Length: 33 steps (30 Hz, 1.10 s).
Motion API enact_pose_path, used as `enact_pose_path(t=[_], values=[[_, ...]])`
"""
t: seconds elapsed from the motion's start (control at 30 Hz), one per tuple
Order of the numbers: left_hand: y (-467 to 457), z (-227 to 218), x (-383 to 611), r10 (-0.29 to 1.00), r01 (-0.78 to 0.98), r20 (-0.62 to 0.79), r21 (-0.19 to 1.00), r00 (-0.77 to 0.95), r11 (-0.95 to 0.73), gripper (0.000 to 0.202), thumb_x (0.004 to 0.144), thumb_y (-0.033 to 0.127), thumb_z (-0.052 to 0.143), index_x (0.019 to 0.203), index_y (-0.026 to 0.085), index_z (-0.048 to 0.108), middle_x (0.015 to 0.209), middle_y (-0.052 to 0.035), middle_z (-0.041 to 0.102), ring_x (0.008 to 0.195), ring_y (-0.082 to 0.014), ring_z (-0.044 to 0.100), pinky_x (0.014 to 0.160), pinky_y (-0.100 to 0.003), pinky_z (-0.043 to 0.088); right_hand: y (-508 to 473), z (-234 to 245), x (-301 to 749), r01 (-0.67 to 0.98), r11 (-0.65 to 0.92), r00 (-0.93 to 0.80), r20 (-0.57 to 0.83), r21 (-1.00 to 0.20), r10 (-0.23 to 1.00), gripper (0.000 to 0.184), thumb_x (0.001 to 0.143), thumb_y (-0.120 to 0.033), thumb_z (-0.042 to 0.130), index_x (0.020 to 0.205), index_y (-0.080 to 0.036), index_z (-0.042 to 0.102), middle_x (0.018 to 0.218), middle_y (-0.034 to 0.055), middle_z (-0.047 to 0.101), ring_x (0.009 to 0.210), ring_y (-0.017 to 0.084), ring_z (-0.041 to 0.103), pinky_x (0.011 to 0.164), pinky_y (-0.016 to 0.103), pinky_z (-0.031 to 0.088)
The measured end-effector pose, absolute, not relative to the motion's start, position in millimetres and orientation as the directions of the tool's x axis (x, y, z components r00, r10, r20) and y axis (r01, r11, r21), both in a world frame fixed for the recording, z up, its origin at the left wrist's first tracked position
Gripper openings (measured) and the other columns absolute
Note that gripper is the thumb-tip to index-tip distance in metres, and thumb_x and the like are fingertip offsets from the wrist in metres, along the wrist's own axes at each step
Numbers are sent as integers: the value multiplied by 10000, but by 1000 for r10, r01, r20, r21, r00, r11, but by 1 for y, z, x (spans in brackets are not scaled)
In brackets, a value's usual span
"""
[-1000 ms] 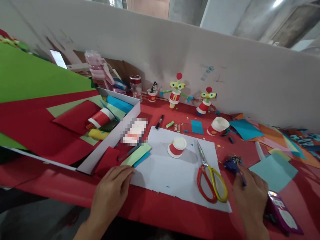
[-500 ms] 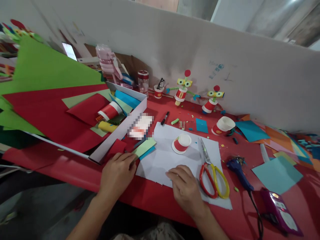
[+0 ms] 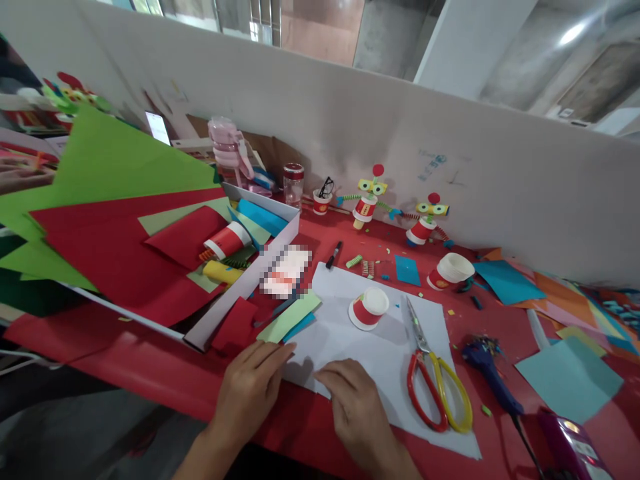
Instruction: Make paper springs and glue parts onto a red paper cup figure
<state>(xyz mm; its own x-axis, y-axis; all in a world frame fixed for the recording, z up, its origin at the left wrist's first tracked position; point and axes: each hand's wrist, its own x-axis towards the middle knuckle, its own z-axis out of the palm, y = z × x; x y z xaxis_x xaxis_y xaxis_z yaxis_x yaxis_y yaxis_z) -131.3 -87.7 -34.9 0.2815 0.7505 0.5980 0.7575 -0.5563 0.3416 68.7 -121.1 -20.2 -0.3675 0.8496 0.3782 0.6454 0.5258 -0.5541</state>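
Observation:
My left hand (image 3: 257, 380) is by the front left edge of a white paper sheet (image 3: 325, 320), its fingers stretched to the right. Just beyond its fingertips lie a pale green paper strip (image 3: 291, 319) and a blue strip (image 3: 300, 328). Facing it, my right hand (image 3: 355, 400) hovers at the sheet's front edge, its fingers loosely bent and pointing left. I see nothing held in either hand; the palms are hidden. A red and white paper cup (image 3: 369, 309) stands upside down on the sheet. Open scissors (image 3: 425, 360) with red and yellow handles lie right of it.
A white box (image 3: 245, 280) of coloured paper stands on the left. Two cup robots (image 3: 366, 208) are at the back wall. A black marker (image 3: 334, 255), stacked cups (image 3: 451, 271), a blue glue gun (image 3: 493, 380) and a purple device (image 3: 575, 437) surround the sheet.
My left hand has come off the pale green strip and moved right, closer to my right hand. The view has tilted up slightly, so the table sits lower.

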Motion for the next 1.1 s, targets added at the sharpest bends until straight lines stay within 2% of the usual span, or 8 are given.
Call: enact_pose_path(t=[0.23,0.43,0.63,0.73,0.83,0.97,1.03,1.1], values=[[-88,-37,-132,752,725,584,368,307,-582,353,828,59,419,1039,205,661,808,-49,693,711,-166,639,630,-264,538,-119,-40,66,548,375,-265,270,-748,926,361,868,-74,411,1132,-232,600,919,42,688,792,157,628,697,254,520],[-88,-36,-134,769,703,575,422,280,-572,430,784,10,388,1064,193,659,829,-61,692,739,-162,649,646,-253,550,-117,-40,70,382,131,-108,96,-915,989,210,895,-212,467,879,-212,677,741,18,707,583,116,643,559,183,504],[-87,-21,-138,773,700,556,419,306,-578,581,707,-45,337,1142,210,625,1002,-60,689,894,-154,651,766,-246,546,-116,-37,69,490,276,-250,170,-827,953,151,851,-197,538,835,-216,687,657,-2,673,576,115,619,591,189,482],[-76,9,-155,744,712,584,368,324,-599,559,735,-13,357,1161,243,613,1124,-50,661,997,-158,629,853,-262,519,-115,-35,68,481,310,-212,234,-820,949,116,824,-201,577,781,-219,682,675,-1,686,610,123,632,595,186,484],[-46,45,-186,776,809,584,323,238,-491,391,809,138,408,1086,267,652,1095,-42,681,950,-198,652,802,-295,533,-118,-30,70,443,284,-126,254,-851,959,149,843,-226,552,753,-222,669,682,5,680,595,130,625,547,189,487],[14,81,-231,882,971,470,200,24,-133,289,832,326,466,977,249,703,900,-60,728,721,-253,662,620,-341,515,-123,-12,85,496,234,36,289,-836,957,221,902,-266,463,806,-223,657,649,13,643,543,137,590,522,222,486],[46,90,-242,903,989,422,142,-87,29,269,781,296,520,957,253,719,765,-54,716,624,-235,625,574,-324,494,-119,0,99,564,215,134,346,-797,929,271,920,-299,425,799,-216,653,625,19,627,535,148,584,523,244,482],[74,91,-242,937,992,343,123,-63,22,306,746,201,523,977,241,720,745,-55,700,622,-214,603,619,-329,500,-110,12,113,643,186,202,399,-743,894,302,930,-326,393,819,-209,648,682,38,635,612,168,607,584,275,498]])
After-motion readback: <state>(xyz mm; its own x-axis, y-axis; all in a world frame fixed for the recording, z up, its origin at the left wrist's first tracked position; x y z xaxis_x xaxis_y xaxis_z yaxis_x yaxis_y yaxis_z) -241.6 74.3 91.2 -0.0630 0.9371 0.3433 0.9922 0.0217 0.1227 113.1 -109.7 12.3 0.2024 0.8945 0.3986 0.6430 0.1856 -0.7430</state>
